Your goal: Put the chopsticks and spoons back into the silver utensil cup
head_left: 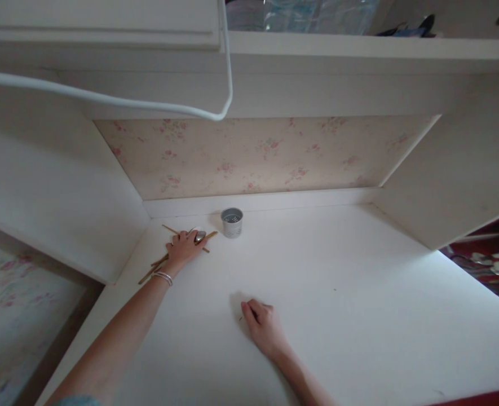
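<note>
My left hand (184, 248) lies over a loose bunch of thin brown chopsticks (146, 274), fingers spread apart. Some of the sticks cross each other and poke out on both sides of the hand. The rounded metal bowl of a spoon (199, 236) shows between thumb and forefinger; its handle is hidden. Just right of these stands a grey metal utensil cup (232, 224), upright, with holes in its wall and bottom. Nearer to me, my right hand (263, 326) rests on the white countertop (338, 316) with fingers curled into a loose fist. Nothing shows in it.
A white wire rack (148, 105) juts out overhead at the left. Above the counter runs a shelf edge (359, 48) with plastic-wrapped things on it. Side panels (452, 163) close the nook, with flowered wallpaper (266, 155) behind. Shiny items on red (494, 262) lie beyond the right edge.
</note>
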`<action>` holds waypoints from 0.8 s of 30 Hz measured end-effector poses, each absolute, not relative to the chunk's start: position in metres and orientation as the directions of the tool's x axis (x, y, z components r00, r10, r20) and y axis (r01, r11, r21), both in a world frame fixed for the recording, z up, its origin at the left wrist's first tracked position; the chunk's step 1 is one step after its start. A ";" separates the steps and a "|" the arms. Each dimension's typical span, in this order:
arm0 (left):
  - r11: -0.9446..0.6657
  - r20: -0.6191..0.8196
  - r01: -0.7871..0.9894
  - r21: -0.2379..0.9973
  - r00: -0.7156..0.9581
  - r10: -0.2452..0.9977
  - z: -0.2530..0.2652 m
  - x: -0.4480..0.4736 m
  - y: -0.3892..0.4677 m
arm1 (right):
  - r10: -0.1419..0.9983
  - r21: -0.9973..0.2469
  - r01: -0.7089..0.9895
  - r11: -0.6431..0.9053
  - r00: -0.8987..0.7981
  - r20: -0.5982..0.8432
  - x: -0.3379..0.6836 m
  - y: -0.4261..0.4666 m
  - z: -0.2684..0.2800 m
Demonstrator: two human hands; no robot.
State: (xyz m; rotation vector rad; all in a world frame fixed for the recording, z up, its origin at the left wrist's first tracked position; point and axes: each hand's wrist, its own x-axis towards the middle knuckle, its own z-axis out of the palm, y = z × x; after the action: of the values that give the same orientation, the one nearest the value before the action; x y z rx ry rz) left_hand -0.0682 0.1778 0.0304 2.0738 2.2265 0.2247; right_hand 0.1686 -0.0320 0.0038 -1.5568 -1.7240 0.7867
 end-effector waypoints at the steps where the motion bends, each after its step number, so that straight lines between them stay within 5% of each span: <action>1: 0.062 0.030 0.985 0.162 -0.068 0.997 0.031 -0.067 0.174 | 0.994 -0.807 0.582 0.106 -0.061 0.087 0.169 -0.032 0.005; 11: 0.063 0.047 0.993 0.104 -0.068 0.997 0.031 -0.061 0.080 | 0.991 -0.845 0.522 0.116 -0.115 0.065 0.174 -0.037 0.005; 17: -0.027 0.144 0.995 0.095 0.013 0.989 0.024 -0.050 0.004 | 0.973 -0.908 0.414 -0.056 -0.182 -0.143 0.177 -0.013 0.018; 24: -0.172 0.237 0.982 0.072 0.151 0.960 0.018 -0.046 -0.024 | 0.983 -0.681 0.723 0.113 -0.183 -0.032 0.175 0.082 0.079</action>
State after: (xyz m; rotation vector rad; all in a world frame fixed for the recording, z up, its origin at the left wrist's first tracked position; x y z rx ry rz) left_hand -0.0457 -0.0239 0.0180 2.4563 2.0809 0.3718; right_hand 0.1754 0.0821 0.0792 -1.6543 -1.9661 0.8041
